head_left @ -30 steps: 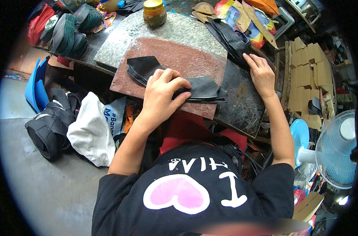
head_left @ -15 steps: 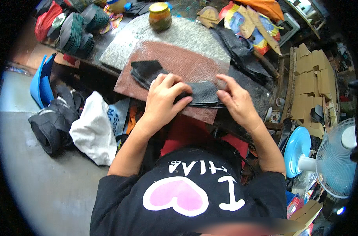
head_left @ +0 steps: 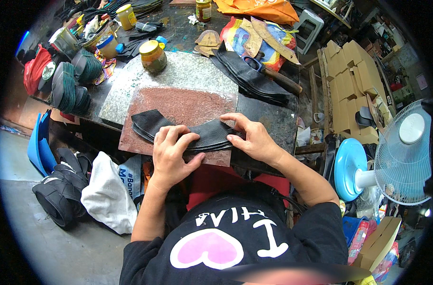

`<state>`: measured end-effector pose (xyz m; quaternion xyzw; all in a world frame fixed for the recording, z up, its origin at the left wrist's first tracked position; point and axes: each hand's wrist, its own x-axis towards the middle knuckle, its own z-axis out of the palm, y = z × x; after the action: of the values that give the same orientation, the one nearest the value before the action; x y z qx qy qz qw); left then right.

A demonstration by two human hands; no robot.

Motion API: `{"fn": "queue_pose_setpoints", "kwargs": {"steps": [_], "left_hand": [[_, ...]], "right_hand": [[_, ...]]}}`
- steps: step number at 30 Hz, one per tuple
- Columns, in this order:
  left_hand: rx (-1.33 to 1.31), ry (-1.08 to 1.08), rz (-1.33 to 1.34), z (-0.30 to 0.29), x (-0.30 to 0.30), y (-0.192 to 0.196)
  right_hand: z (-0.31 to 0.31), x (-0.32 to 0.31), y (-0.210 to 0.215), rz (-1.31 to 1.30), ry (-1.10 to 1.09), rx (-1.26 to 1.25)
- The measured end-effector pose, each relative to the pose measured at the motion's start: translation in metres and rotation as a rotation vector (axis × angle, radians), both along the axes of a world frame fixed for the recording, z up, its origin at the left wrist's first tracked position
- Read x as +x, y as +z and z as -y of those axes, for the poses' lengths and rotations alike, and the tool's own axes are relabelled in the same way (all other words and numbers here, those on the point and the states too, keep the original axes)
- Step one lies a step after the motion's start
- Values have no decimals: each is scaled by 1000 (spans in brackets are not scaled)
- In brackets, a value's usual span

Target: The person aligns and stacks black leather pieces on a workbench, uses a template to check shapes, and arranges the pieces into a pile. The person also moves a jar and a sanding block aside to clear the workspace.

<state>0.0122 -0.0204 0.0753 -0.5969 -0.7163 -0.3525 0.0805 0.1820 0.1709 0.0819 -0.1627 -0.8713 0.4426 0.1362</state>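
Your R hand (head_left: 258,142) came off the blk pile (head_left: 247,80) on the worktop (head_left: 276,114) & now touches R end of blk leather stack (head_left: 209,135)

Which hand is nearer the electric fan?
Right hand. It touches the right end of the black leather pieces, left of the fan; the left hand is on their middle, farther left.

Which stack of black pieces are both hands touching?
The front stack on the reddish board: left hand at its middle, right hand at its right end. The stack near the wooden handle is untouched.
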Motion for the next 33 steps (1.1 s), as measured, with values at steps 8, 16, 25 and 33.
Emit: {"fn": "queue_pose_setpoints", "kwargs": {"steps": [8,16,25,33], "left_hand": [[-16,23,-3,-2,3,3],[20,56,-14,-2,7,-2],[44,107,-16,-5,11,-7],[20,49,45,1,12,-4]], "right_hand": [[-3,-4,8,-80,-5,-65],[-8,-7,-23,-224,-65,-61],[-16,-10,-43,-300,-119,-270],[-11,-12,-44,-289,-115,-374]]}}
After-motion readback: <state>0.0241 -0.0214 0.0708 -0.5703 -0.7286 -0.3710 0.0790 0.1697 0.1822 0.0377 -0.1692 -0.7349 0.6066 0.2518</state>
